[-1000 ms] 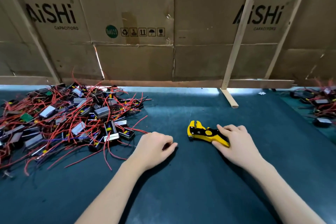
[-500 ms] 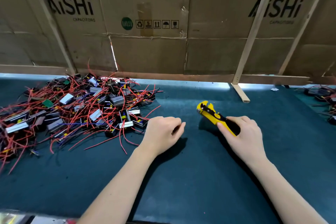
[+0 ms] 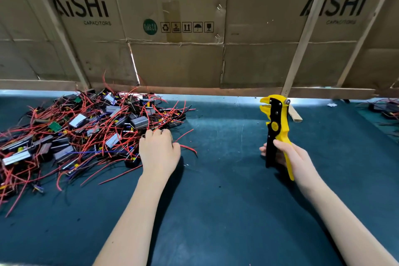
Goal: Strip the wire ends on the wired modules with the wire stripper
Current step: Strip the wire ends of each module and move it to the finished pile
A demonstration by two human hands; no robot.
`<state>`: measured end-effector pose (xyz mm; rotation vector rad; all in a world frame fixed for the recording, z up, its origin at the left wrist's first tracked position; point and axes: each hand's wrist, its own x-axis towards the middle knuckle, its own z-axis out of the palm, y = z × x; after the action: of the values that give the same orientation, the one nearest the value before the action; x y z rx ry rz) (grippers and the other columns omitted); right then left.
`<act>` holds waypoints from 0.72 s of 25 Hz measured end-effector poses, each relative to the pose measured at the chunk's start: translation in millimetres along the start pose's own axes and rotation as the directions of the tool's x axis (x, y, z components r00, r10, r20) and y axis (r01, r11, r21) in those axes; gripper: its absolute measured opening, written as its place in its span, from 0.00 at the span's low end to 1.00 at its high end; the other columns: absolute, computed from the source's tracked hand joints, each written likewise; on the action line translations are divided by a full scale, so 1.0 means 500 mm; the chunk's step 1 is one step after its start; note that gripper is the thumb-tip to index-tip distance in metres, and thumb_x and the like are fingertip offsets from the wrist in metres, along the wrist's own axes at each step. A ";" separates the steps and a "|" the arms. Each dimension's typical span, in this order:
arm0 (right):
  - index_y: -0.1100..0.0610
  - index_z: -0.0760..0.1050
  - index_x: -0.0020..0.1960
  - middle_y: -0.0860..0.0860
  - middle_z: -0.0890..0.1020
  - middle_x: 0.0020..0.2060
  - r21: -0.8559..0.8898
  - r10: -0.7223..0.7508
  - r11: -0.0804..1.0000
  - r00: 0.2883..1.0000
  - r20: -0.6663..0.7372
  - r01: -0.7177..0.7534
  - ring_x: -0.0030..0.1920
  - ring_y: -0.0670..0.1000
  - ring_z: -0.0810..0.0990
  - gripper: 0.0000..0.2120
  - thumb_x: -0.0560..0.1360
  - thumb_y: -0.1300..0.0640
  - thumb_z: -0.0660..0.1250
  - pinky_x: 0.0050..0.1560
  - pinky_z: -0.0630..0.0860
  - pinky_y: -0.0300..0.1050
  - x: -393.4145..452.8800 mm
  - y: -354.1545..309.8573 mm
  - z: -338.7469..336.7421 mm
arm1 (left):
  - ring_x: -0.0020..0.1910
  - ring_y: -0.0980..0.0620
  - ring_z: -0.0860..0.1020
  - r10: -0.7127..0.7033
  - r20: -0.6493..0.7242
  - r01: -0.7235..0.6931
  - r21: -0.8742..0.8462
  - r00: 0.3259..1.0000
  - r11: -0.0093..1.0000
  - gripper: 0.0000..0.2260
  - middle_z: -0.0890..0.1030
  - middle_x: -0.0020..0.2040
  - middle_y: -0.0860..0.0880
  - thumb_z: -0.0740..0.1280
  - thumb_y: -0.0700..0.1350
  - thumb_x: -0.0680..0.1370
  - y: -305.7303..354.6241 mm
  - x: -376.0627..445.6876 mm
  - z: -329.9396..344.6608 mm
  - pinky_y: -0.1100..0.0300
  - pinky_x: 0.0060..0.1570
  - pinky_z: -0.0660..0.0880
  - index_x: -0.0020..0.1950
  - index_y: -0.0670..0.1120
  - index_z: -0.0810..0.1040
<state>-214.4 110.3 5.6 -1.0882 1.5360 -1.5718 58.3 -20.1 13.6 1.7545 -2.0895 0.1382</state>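
The right hand (image 3: 289,157) grasps the wire stripper (image 3: 277,131) by its handles, fingers wrapped around the black handle and the yellow handle lying against the palm. The tool stands upright above the tabletop (image 3: 216,201), right of centre, with its yellow toothed head uppermost and the jaws facing left, slightly parted. The left hand (image 3: 158,153) reaches into the right edge of the pile of wired modules (image 3: 86,131), palm down, fingers curled among the red wires; whether the fingers grasp a module or a wire cannot be determined, as the fingertips are hidden behind the knuckles. The pile occupies the far left area of the tabletop and consists of black and grey modules tangled with red wires, plus a few blue ones. Loose red wire ends (image 3: 185,147) lie just beside the left hand on its right side. A cardboard wall (image 3: 177,60) printed "AiSHi CAPACITORS" runs along the far edge of the tabletop, braced by wooden slats (image 3: 302,39). A few further wired modules (image 3: 384,110) lie at the far right edge.
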 end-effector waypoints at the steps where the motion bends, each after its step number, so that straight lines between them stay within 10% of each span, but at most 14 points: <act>1: 0.62 0.81 0.51 0.57 0.86 0.46 0.000 0.028 1.000 0.999 0.026 -0.028 0.53 0.61 0.83 0.12 0.80 0.56 0.62 0.59 0.76 0.53 0.002 0.002 0.001 | 0.56 0.44 0.72 0.030 0.027 -0.031 0.026 0.999 0.999 0.09 0.80 0.53 0.47 0.61 0.47 0.78 -0.002 -0.001 0.006 0.52 0.55 0.67 0.53 0.47 0.78; 10: 0.59 0.77 0.62 0.54 0.84 0.55 -0.005 0.074 0.997 0.971 0.226 -0.075 0.59 0.52 0.82 0.18 0.77 0.71 0.58 0.63 0.76 0.47 -0.006 -0.010 -0.043 | 0.53 0.50 0.76 0.451 -0.029 -0.404 -0.497 0.892 0.768 0.16 0.81 0.52 0.52 0.68 0.35 0.72 0.021 -0.012 0.015 0.58 0.56 0.70 0.59 0.46 0.79; 13: 0.61 0.79 0.56 0.55 0.85 0.51 -0.026 0.053 0.998 0.983 0.175 -0.049 0.56 0.51 0.82 0.10 0.75 0.61 0.66 0.66 0.72 0.51 -0.011 -0.008 -0.021 | 0.54 0.49 0.73 0.493 -0.021 -0.434 -0.509 0.870 0.744 0.18 0.78 0.56 0.49 0.71 0.38 0.73 0.022 -0.012 0.024 0.58 0.59 0.69 0.63 0.45 0.78; 18: 0.58 0.83 0.49 0.53 0.85 0.50 -0.024 0.055 0.998 0.988 0.147 -0.052 0.56 0.53 0.81 0.26 0.63 0.38 0.71 0.65 0.72 0.54 -0.015 -0.003 0.000 | 0.51 0.48 0.73 0.499 -0.071 -0.483 -0.397 0.864 0.780 0.11 0.82 0.53 0.55 0.68 0.45 0.78 0.041 -0.021 0.017 0.52 0.53 0.67 0.58 0.51 0.83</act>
<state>-211.1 117.0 6.4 -1.1391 1.4724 -1.4106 37.7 -9.2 5.9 0.9517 -2.3544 -0.1760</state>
